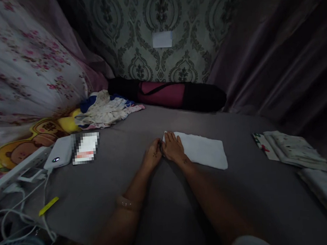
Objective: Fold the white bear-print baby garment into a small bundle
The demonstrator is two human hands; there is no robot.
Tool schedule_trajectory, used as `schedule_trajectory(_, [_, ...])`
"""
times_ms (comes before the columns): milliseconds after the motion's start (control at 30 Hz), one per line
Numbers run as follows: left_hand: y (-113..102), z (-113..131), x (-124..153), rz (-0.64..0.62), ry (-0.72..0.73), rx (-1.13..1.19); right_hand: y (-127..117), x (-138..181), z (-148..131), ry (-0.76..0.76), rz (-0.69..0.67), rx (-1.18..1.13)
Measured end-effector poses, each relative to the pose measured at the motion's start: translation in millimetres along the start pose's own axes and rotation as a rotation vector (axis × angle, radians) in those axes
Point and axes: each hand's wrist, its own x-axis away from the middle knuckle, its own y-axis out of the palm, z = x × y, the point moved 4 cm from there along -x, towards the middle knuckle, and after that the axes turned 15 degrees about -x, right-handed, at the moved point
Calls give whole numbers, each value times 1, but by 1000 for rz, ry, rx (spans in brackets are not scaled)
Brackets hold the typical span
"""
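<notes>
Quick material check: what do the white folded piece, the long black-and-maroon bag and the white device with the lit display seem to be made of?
White folded piece: likely soft, matte cloth, given its rounded corners and slightly wavy edges.
Long bag: probably dull fabric; it shows no glare.
White device: likely smooth hard plastic, judging by its even surface; dim light leaves gloss uncertain.

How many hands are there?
2. The left hand is just left of the folded white cloth; the right hand rests on the cloth's left end.
</notes>
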Motion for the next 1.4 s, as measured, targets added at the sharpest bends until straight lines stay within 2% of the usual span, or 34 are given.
schedule_trajectory(167, [0,-1,1,-7,7,3,-6,-2,-1,27,-23,-113])
schedule_trajectory(233, [-1,-1,2,8,33,-24,-16,-2,2,40,24,-240])
schedule_trajectory(300, [-3,1,3,43,60,-111,-32,1,14,85,131,-355])
schedule_trajectory(400, [-6,4,5,99,66,-285,-63,13,50,192,296,-434])
schedule_trajectory(567, [-8,10,5,80,11,-470,-115,54,146,455,541,-522])
schedule_trajectory(700, [-8,12,5,35,-12,-515,-134,87,207,622,560,-530])
schedule_trajectory(800, [-7,11,5,35,8,-525,-132,101,230,719,495,-546])
schedule_trajectory(900, [-6,8,3,43,3,-535,-125,106,236,747,429,-527])
schedule_trajectory(1067, [-7,7,3,83,9,-471,-121,101,225,687,406,-430])
schedule_trajectory(1167, [-9,14,3,182,102,-421,-120,97,216,652,408,-392])
schedule_trajectory(1233, [-6,19,1,203,174,-425,-118,94,211,639,410,-358])
schedule_trajectory(1400, [22,44,-21,88,406,-341,-115,93,203,631,441,-306])
